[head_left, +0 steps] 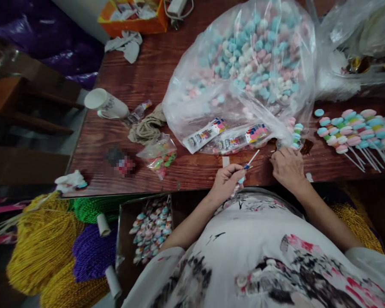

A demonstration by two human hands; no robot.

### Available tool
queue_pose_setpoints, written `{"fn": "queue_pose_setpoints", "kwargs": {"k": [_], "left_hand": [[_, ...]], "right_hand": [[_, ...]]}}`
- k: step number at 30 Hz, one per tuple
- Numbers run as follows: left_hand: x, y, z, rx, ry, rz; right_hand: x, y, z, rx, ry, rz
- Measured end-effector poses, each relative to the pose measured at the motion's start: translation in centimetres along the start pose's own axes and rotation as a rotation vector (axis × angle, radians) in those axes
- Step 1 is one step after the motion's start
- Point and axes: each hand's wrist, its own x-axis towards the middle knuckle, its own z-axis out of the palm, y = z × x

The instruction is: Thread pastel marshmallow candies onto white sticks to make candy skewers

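My left hand (226, 182) is closed around a thin white stick (252, 159) that carries a blue piece near my fingers and points up and right. My right hand (287, 167) rests knuckles-up at the mouth of a large clear plastic bag (244, 64) full of pastel blue, pink and white candy discs; its fingertips curl under toward a few candies (297, 132) at the bag's opening, and I cannot see what they hold. Both hands sit at the near edge of the dark wooden table (167, 171).
Finished candy skewers (353, 128) lie at the right. A tipped white cup (104, 104), twine (147, 126) and a small candy bag (158, 156) lie at the left. A box of skewers (152, 229) and yellow, purple and green bead ropes (51, 244) sit below the table.
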Motion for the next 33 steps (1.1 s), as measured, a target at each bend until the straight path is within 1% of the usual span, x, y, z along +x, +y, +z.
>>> {"fn": "queue_pose_setpoints", "kwargs": {"k": [3,7,9,11,14,16,18,19,20,22,24,25,27,29,31,33], "left_hand": [[0.3,-0.3,-0.7,-0.091,-0.011,-0.024],[0.4,-0.4,-1.0,-0.235,-0.013,-0.063],[0.2,-0.2,-0.7,-0.27,-0.049,-0.092],[0.0,0.0,-0.3,-0.273,-0.089,-0.112],[-0.1,0.3,0.1,-0.245,-0.104,-0.084],[-0.1,0.5,0.3,-0.241,-0.14,-0.093],[0.0,0.6,0.3,-0.269,-0.178,-0.12],[0.0,0.6,0.2,-0.285,-0.189,-0.127],[0.0,0.6,0.2,-0.297,-0.195,-0.123],[-0.2,0.7,0.0,-0.287,-0.216,-0.097],[-0.3,0.8,0.0,-0.211,-0.27,-0.064],[-0.4,0.9,0.1,-0.159,-0.298,-0.028],[-0.3,1.0,0.3,-0.056,-0.326,0.094],[-0.3,1.0,0.5,0.02,-0.32,0.237],[-0.3,0.9,0.6,0.071,-0.301,0.33],[-0.3,0.8,0.6,0.101,-0.282,0.351]], "right_hand": [[-0.6,0.3,-0.8,0.102,0.001,-0.071],[-1.0,0.7,-1.0,0.224,0.132,-0.094],[-1.0,0.3,-1.1,0.239,0.199,-0.127],[-0.9,-0.5,-1.4,0.204,0.24,-0.162],[-1.0,-1.7,-1.8,0.191,0.275,-0.235],[-1.3,-2.2,-1.9,0.244,0.293,-0.288],[-1.5,-2.4,-2.0,0.347,0.287,-0.315],[-1.6,-2.4,-2.0,0.433,0.256,-0.296],[-1.7,-2.3,-2.1,0.553,0.208,-0.245],[-1.6,-2.1,-2.4,0.875,0.059,-0.05],[-1.3,-1.9,-2.8,1.175,-0.109,0.163],[-1.0,-1.9,-3.0,1.281,-0.201,0.225],[-0.3,-2.0,-3.2,1.415,-0.382,0.268],[0.4,-2.3,-3.2,1.508,-0.495,0.302],[0.8,-2.4,-3.1,1.578,-0.526,0.358],[1.1,-2.3,-2.9,1.579,-0.542,0.352]]}}
